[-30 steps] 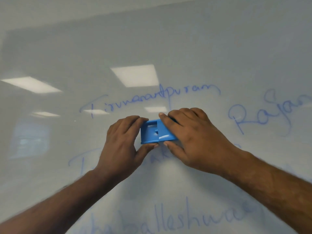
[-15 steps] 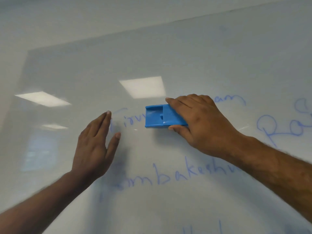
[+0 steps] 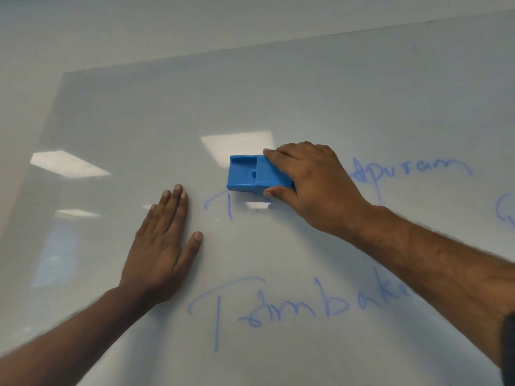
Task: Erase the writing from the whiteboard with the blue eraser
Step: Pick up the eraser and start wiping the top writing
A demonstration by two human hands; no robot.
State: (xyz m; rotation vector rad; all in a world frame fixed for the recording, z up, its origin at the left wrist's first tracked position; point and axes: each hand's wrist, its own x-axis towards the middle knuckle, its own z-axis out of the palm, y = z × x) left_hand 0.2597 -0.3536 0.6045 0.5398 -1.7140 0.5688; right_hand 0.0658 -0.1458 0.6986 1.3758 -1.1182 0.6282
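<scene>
My right hand grips the blue eraser and presses it flat on the whiteboard, over the start of the top line of blue writing. Only a capital T stroke under the eraser and the ending "puram" show from that word. My left hand lies flat on the board to the left of the eraser, fingers together, holding nothing. A second blue word starting "Tambak" runs below, partly hidden by my right forearm.
The whiteboard's top edge and left edge border a pale wall. More blue writing shows at the far right. Ceiling-light reflections sit on the board's left half.
My left hand let go of the eraser and went flat on the board. My right hand carried the eraser up to the top word, whose middle letters are gone.
</scene>
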